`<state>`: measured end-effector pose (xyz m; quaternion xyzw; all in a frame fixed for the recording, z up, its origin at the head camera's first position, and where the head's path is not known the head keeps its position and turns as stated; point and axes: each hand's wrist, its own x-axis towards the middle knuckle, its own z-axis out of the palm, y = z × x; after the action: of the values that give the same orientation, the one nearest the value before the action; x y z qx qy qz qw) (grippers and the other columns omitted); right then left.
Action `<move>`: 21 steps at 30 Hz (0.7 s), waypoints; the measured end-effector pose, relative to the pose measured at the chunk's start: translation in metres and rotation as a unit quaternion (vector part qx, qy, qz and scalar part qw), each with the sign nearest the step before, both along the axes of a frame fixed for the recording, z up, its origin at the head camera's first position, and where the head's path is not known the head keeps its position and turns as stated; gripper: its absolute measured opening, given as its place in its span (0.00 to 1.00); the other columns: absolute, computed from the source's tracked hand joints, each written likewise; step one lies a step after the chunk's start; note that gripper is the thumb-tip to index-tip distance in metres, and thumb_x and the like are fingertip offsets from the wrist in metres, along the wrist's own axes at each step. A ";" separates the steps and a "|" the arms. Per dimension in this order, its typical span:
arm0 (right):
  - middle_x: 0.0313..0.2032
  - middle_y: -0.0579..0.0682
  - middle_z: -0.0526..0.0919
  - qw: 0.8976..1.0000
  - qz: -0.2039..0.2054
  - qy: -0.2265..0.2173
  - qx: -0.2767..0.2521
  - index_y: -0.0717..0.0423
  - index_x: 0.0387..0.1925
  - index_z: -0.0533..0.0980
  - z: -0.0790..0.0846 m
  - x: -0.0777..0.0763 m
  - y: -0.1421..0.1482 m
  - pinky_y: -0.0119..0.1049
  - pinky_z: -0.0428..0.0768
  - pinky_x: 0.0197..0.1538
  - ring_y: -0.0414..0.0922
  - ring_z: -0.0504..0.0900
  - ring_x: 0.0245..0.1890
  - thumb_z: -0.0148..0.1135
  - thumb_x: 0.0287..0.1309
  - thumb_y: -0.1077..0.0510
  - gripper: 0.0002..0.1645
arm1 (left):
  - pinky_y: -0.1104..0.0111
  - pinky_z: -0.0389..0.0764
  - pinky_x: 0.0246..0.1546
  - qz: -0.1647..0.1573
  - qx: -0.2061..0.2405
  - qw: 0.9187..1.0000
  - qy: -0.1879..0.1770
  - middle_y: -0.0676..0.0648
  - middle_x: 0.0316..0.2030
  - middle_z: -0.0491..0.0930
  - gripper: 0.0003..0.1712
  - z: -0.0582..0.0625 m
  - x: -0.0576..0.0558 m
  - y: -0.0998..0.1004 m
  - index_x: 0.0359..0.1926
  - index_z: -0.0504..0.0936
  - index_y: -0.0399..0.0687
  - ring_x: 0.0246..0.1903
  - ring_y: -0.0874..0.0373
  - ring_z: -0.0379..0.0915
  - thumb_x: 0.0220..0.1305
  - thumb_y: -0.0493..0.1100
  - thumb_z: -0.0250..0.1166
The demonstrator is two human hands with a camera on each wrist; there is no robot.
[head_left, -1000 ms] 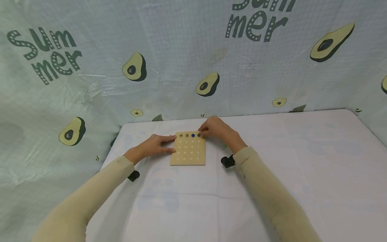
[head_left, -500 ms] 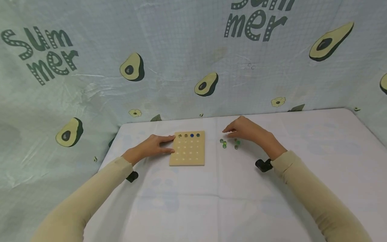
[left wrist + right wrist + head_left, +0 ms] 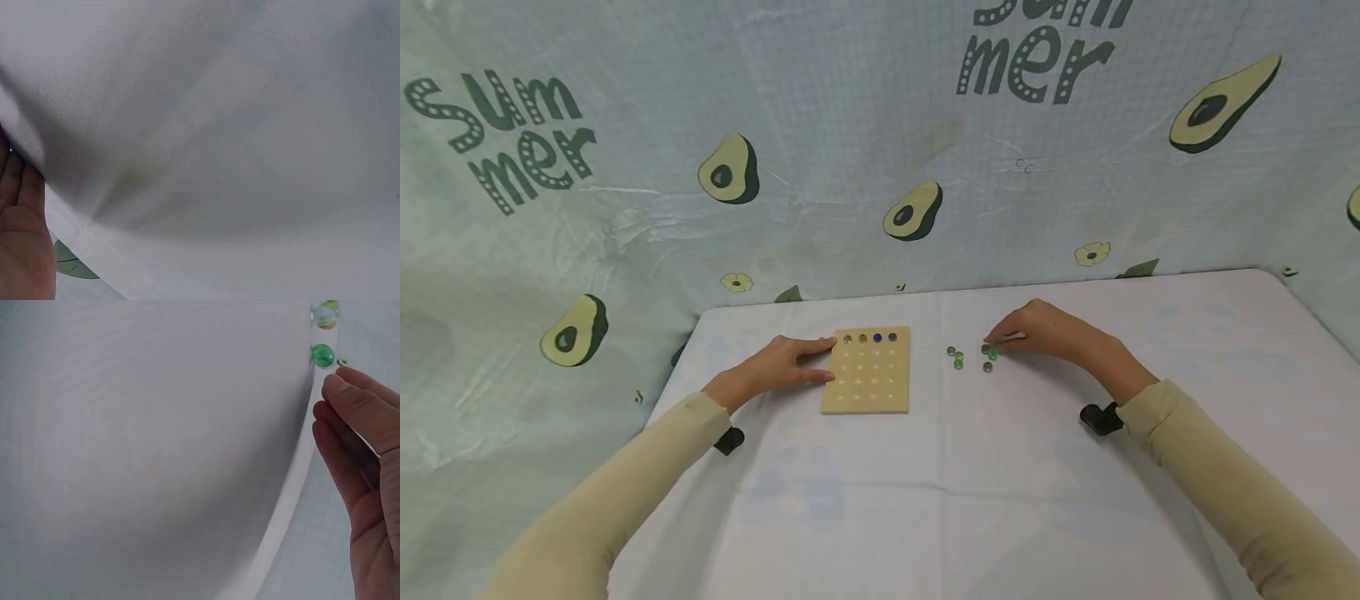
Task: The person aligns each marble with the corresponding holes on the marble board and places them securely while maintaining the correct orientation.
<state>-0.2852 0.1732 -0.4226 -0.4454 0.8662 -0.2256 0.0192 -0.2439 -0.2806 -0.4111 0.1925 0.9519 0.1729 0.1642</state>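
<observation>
A square wooden board [image 3: 865, 375] with rows of shallow round hollows lies on the table. Several marbles sit in its far row, among them a blue marble [image 3: 877, 337]. My left hand [image 3: 782, 362] rests against the board's left edge, thumb and fingers spread apart. To the right of the board, several loose glass marbles [image 3: 958, 356] lie in two small groups. My right hand [image 3: 1045, 329] is at the right group, its fingertips beside a green marble [image 3: 322, 355]. Thumb and forefinger are near each other, with no marble visibly held between them.
A white cloth [image 3: 880, 517] covers the table, whose far edge meets a hanging sheet [image 3: 820, 167] printed with avocados. A small black camera [image 3: 1101, 418] sits on the right wrist and another black camera [image 3: 730, 440] on the left.
My right hand has left the board's far right corner and moved right to the loose marbles, uncovering the last marble in the far row. The left hand has stayed at the board.
</observation>
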 end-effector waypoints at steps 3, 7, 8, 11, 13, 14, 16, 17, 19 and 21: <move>0.42 0.47 0.91 1.000 0.020 0.016 -0.012 0.57 0.46 0.88 -0.002 -0.001 -0.001 0.36 0.87 0.45 0.44 0.89 0.44 0.74 0.55 0.68 0.16 | 0.49 0.65 0.71 -0.003 0.000 1.000 0.003 0.43 0.73 0.65 0.46 0.001 0.001 0.000 0.76 0.65 0.53 0.73 0.45 0.59 0.63 0.63 0.70; 0.43 0.47 0.91 0.998 0.047 0.040 -0.010 0.57 0.46 0.88 -0.004 -0.004 -0.005 0.36 0.87 0.46 0.45 0.89 0.44 0.74 0.54 0.69 0.16 | 0.48 0.66 0.71 -0.006 0.003 1.000 0.002 0.41 0.73 0.65 0.46 0.001 0.001 0.000 0.77 0.65 0.52 0.73 0.44 0.59 0.64 0.64 0.69; 0.43 0.47 0.91 0.998 0.053 0.042 -0.007 0.58 0.46 0.88 -0.004 -0.004 -0.006 0.36 0.87 0.47 0.45 0.89 0.45 0.74 0.54 0.69 0.16 | 0.48 0.65 0.71 -0.005 0.004 1.000 0.001 0.41 0.73 0.64 0.46 0.001 0.001 0.000 0.77 0.65 0.52 0.73 0.44 0.59 0.64 0.64 0.69; 0.43 0.48 0.91 0.997 0.070 0.045 0.002 0.58 0.45 0.88 -0.003 -0.005 -0.010 0.36 0.86 0.47 0.45 0.89 0.45 0.74 0.54 0.70 0.16 | 0.48 0.65 0.71 -0.003 0.002 1.000 0.002 0.41 0.73 0.64 0.46 0.001 0.002 0.000 0.77 0.65 0.53 0.73 0.44 0.59 0.63 0.64 0.69; 0.42 0.48 0.91 0.996 0.077 0.046 0.006 0.58 0.44 0.89 -0.002 -0.006 -0.012 0.36 0.86 0.47 0.45 0.89 0.45 0.74 0.53 0.70 0.15 | 0.48 0.65 0.71 -0.002 0.000 1.000 0.002 0.42 0.73 0.64 0.46 0.001 0.002 0.000 0.77 0.65 0.53 0.74 0.44 0.58 0.63 0.64 0.69; 0.42 0.48 0.91 0.996 0.077 0.046 0.007 0.58 0.44 0.89 -0.002 -0.006 -0.013 0.36 0.86 0.47 0.45 0.89 0.44 0.74 0.53 0.70 0.15 | 0.48 0.65 0.71 -0.001 -0.002 1.000 0.002 0.42 0.73 0.64 0.46 0.001 0.002 0.000 0.77 0.65 0.53 0.74 0.44 0.58 0.63 0.64 0.69; 0.41 0.48 0.91 0.996 0.077 0.048 0.007 0.58 0.43 0.89 -0.003 -0.006 -0.014 0.35 0.86 0.47 0.45 0.89 0.44 0.74 0.53 0.70 0.15 | 0.48 0.65 0.71 0.002 -0.004 1.000 0.001 0.42 0.73 0.64 0.47 0.002 0.001 -0.001 0.77 0.65 0.54 0.74 0.45 0.58 0.63 0.64 0.69; 0.41 0.48 0.91 0.996 0.075 0.050 0.007 0.58 0.43 0.89 -0.004 -0.006 -0.015 0.35 0.86 0.47 0.45 0.89 0.44 0.75 0.52 0.70 0.15 | 0.49 0.65 0.71 0.002 -0.004 1.000 0.001 0.43 0.73 0.64 0.47 0.002 0.001 -0.001 0.77 0.65 0.54 0.74 0.45 0.58 0.63 0.64 0.70; 0.41 0.48 0.91 0.996 0.069 0.049 0.003 0.58 0.42 0.89 -0.004 -0.006 -0.014 0.35 0.86 0.46 0.45 0.89 0.43 0.75 0.53 0.70 0.14 | 0.49 0.65 0.71 0.002 -0.004 1.000 0.003 0.43 0.73 0.64 0.47 0.001 0.001 -0.001 0.76 0.65 0.55 0.74 0.45 0.58 0.62 0.64 0.70; 0.40 0.48 0.91 0.997 0.058 0.043 -0.003 0.59 0.42 0.89 -0.005 -0.006 -0.014 0.36 0.87 0.46 0.45 0.89 0.43 0.75 0.53 0.69 0.13 | 0.49 0.65 0.71 0.002 -0.001 1.000 0.005 0.43 0.73 0.65 0.47 0.000 0.001 -0.001 0.76 0.65 0.55 0.74 0.45 0.59 0.62 0.64 0.70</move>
<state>-0.2914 0.1594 -0.4275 -0.5042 0.8382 -0.2077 -0.0063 -0.2432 -0.2818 -0.4109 0.1916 0.9531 0.1716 0.1597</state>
